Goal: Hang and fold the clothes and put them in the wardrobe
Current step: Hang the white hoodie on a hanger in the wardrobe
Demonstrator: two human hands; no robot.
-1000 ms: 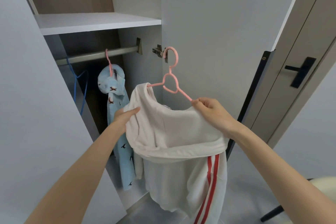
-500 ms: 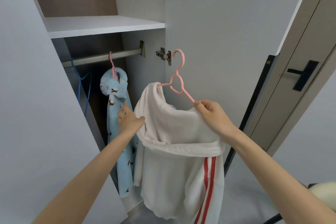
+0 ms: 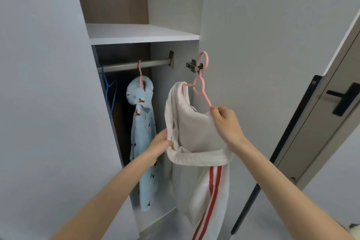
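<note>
White garment with two red stripes (image 3: 196, 128) is hanging from a pink hanger (image 3: 202, 91) in mid-air, just outside the open wardrobe (image 3: 171, 6), in front of its right door (image 3: 263, 54) and the door hinge (image 3: 193, 66).

The right hand (image 3: 226, 122) is pinching the hanger's lower arm between thumb and fingers (image 3: 215, 110). The left hand (image 3: 159, 144) is gripping the garment's left edge, its fingers curled into the cloth.

From the right fingers, the hanger's hook is lying at 11 o'clock, above them. The hanger's long axis is tilting, high at 10 o'clock and low at 4 o'clock. The rail (image 3: 120, 66) is lying at 9 o'clock from the hook and deeper inside, so the hook probably needs carrying left and inward. The right hand is nearer the hook; the left is nearer the rail.

Inside the wardrobe, a light blue patterned garment (image 3: 142, 128) is hanging from the rail on another pink hanger (image 3: 139, 72). At its 9 o'clock, a bare blue hanger (image 3: 110, 87) is hanging. A white shelf (image 3: 140, 34) is sitting above the rail, nothing showing on it.
</note>
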